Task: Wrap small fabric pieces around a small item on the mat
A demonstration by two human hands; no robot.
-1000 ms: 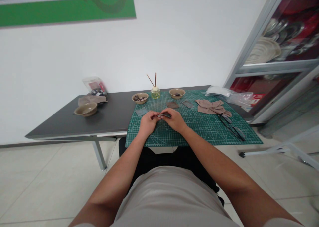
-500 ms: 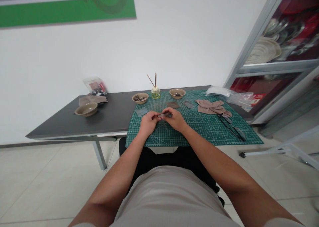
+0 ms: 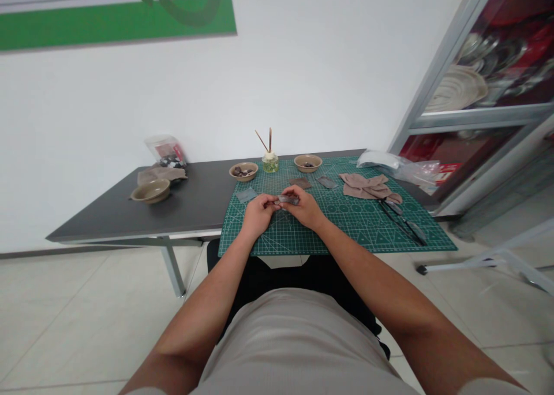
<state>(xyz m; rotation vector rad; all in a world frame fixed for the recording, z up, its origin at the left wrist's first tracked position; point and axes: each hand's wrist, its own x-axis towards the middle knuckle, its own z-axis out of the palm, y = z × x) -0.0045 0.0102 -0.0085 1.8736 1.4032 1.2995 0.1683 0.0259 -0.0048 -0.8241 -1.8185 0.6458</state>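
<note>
On the one counter (image 3: pixel 108 222) stand three beige bowls (image 3: pixel 242 171), two at top middle and one at left, and one glass jar (image 3: pixel 270 163) holding two thin sticks (image 3: pixel 265 142). One green cutting mat (image 3: pixel 346 236) carries three flat dark swatches (image 3: pixel 300 182), and the two hands (image 3: pixel 281 210) hold one more dark swatch (image 3: pixel 288 199) between them. Two tan cloths (image 3: pixel 366 186) and two clear plastic bags (image 3: pixel 164 149) lie toward the left and right of the frame, one of each per side.

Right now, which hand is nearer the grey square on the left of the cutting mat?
Left. The left hand is just in front of the grey square and slightly right of it; the right hand is farther right, beyond the left hand.
</note>
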